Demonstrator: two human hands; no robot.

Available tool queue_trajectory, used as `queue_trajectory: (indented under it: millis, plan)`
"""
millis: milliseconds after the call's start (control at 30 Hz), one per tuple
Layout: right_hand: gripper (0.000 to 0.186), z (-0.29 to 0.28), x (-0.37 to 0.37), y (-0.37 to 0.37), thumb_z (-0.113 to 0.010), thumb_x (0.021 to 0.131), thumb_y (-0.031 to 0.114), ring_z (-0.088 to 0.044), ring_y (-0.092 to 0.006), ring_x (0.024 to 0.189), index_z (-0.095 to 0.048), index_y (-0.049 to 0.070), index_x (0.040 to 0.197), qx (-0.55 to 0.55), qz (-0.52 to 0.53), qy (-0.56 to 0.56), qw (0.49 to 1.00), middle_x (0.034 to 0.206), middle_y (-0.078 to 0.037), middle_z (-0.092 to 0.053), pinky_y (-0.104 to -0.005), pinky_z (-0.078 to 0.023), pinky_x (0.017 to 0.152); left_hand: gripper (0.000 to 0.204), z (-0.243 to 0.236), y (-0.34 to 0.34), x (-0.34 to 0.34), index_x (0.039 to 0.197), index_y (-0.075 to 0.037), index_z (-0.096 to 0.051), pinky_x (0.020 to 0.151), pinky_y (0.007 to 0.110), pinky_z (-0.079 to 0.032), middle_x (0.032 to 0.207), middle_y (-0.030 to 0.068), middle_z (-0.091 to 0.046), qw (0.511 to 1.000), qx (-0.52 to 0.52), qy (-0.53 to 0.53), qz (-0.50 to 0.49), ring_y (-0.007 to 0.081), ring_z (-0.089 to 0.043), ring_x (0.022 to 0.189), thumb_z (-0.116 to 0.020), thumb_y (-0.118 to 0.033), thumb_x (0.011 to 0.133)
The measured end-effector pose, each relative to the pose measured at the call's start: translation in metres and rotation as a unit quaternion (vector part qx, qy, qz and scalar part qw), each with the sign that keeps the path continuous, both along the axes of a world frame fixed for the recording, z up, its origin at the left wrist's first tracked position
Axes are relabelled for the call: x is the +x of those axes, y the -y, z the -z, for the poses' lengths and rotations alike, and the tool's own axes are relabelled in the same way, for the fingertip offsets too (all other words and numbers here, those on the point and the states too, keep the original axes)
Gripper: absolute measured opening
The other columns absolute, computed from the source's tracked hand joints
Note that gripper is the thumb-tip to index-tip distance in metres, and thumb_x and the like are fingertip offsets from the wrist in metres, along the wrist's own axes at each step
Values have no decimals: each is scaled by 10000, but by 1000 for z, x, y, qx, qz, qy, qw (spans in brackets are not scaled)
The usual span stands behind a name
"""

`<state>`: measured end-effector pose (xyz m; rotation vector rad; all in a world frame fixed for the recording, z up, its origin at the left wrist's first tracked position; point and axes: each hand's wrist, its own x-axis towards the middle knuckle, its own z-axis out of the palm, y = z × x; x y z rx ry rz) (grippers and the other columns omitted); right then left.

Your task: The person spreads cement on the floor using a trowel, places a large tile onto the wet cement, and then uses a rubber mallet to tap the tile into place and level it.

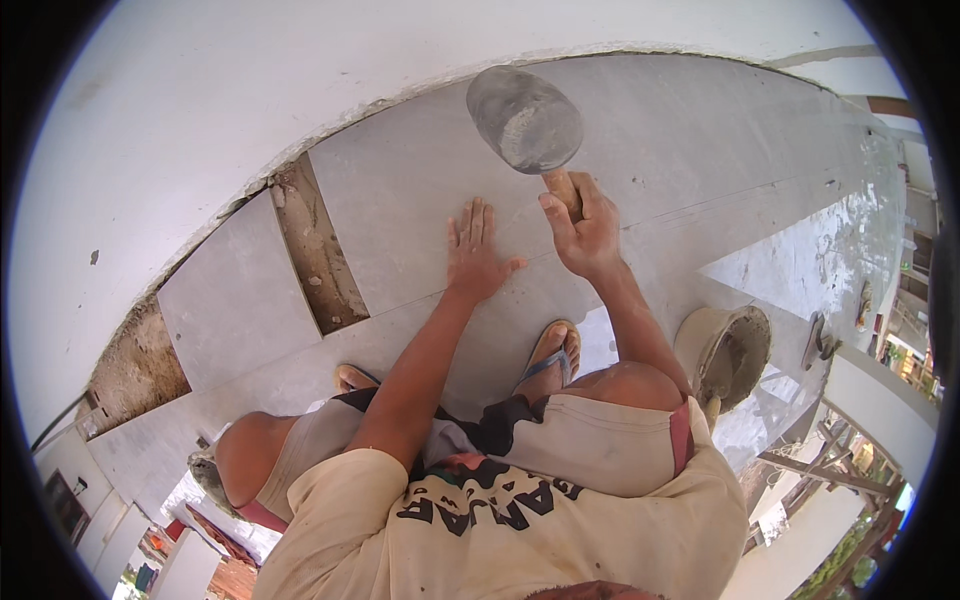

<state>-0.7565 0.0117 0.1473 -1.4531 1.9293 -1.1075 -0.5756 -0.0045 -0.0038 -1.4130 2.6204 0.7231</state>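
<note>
My right hand [588,226] is wrapped round the short wooden handle of a rubber mallet [524,118]. Its dark grey, dusty head is up above the floor, close to the wall side. My left hand [478,252] lies flat with fingers spread on a large grey floor tile [400,180], near the seam along its close edge. Left of that tile is a narrow gap [318,245] showing rough mortar, and beyond it a second grey tile [235,290]. Most of the mallet's handle is hidden inside my fist.
A white wall [200,110] runs along the far side. More bare mortar [140,365] shows at the far left. By my right knee stands a bucket [735,355] with grey residue inside. A loose sandal [815,340] lies further right. My feet rest on the tiles in flip-flops.
</note>
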Motion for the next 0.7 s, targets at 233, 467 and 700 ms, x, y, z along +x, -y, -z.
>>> queue_trajectory:
  millis: [233,467,700]
  plan:
    - [363,110,-25,-95,-590,988,341,-634,-493,711,-507,16,1127,201,53,-59,976,758,-248,-651,-535,-486,618,1144,-6,-1,-12,1601,-20,-93,1251,511,29,1687,154,-54,1000,24,3,2,276,-6,1565,-621,-686,835]
    - [380,66,-25,-101,-563,1000,369,-638,-497,711,-501,19,1135,117,80,-4,990,732,-249,-645,-551,-480,620,1150,-8,2,-13,1598,-16,-101,1246,532,33,1687,159,-35,999,45,5,-19,295,6,1563,-649,-668,825]
    - [352,68,-23,-111,-584,988,335,-635,-493,676,-505,19,1120,167,106,4,980,737,-241,-644,-523,-488,588,1168,9,13,-12,1597,-18,-111,1248,536,19,1687,155,-42,998,-37,-40,-17,298,11,1563,-666,-672,805]
